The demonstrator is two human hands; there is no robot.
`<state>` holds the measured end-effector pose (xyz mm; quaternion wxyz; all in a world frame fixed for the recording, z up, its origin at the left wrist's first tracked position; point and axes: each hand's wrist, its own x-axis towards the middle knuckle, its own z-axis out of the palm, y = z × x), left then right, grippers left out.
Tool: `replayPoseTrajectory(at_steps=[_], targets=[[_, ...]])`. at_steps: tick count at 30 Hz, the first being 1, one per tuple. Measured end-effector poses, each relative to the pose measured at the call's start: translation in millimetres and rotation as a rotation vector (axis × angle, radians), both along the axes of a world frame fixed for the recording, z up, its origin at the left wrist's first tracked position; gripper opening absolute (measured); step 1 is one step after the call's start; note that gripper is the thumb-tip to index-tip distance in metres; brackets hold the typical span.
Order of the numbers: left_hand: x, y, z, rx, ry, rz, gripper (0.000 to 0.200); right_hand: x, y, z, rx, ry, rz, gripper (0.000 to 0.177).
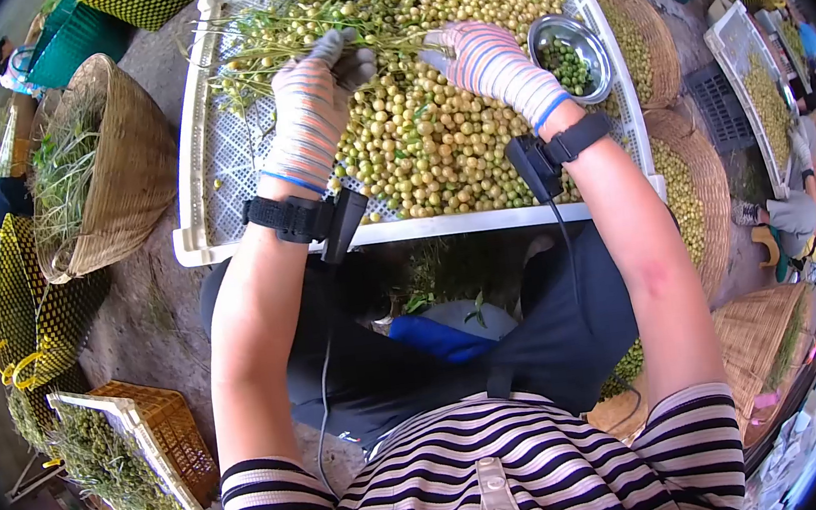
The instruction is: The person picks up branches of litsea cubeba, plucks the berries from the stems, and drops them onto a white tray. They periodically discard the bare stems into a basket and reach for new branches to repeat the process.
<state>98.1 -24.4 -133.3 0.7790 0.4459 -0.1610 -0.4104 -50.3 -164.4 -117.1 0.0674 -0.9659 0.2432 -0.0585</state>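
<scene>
Both my hands wear striped knit gloves with grey fingertips, over a white lattice tray [425, 226] heaped with small round yellowish fruits [435, 141]. My left hand [310, 100] has its fingers curled round thin green fruit stems at the tray's upper left. Opposite it, my right hand [496, 58] pinches the stems, its thumb and fingertips close together. Leafy stems [301, 20] with fruit attached spread across the tray's far left. A metal bowl [596, 57] of small green fruits sits in the tray, just right of my right hand.
A wicker basket [112, 178] of grassy stems stands at left, above a yellow crate [161, 424] beside a tray of stems. Fruit-filled baskets [707, 181] line the right side. Other people [810, 209] are at the far right and left edges.
</scene>
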Motion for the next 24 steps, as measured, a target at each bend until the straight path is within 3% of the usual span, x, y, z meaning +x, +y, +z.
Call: replayPoseTrajectory(at_steps=[5,7,9,11,13,15,17,19,21,22,24], targets=[[-2.5,5.0,-1.3,0.036,0.039,0.111,0.018,6.2,8.1,9.7,-0.047,0.153,0.003,0.036],[2.7,9.6,5.8,0.031,0.049,0.179,0.017,8.0,7.4,19.1,0.054,0.363,-0.071,0.041],[22.6,20.4,4.8,-0.032,0.026,0.2,0.017,2.0,-14.6,-6.8,0.049,0.326,-0.084,0.04],[40.1,33.8,13.2,0.018,-0.021,0.234,0.018,-17.4,-19.2,-28.4,-0.281,0.068,0.007,0.038],[45.1,54.7,35.3,0.121,-0.239,0.278,0.019,-5.9,-14.1,-17.5,-0.219,0.132,-0.029,0.038],[120.3,73.8,-23.3,0.142,-0.252,0.319,0.028,14.3,-5.0,-16.9,-0.045,0.038,0.086,0.035],[85.0,82.6,27.9,0.181,-0.39,0.314,0.033,41.4,12.5,-23.2,-0.029,-0.031,0.191,0.029],[85.2,89.3,33.7,0.243,-0.415,0.418,0.033,73.5,37.8,-28.1,0.014,-0.175,0.38,0.019],[104.3,95.9,18.5,0.329,-0.43,0.38,0.032,102.1,63.0,-25.3,-0.051,-0.148,0.377,0.018],[80.0,98.2,38.6,0.306,-0.359,0.353,0.031,114.7,73.5,-24.9,-0.053,-0.141,0.329,0.02],[76.2,99.2,39.2,0.322,-0.383,0.344,0.026,139.8,89.9,-27.7,-0.195,-0.337,0.18,0.029]])
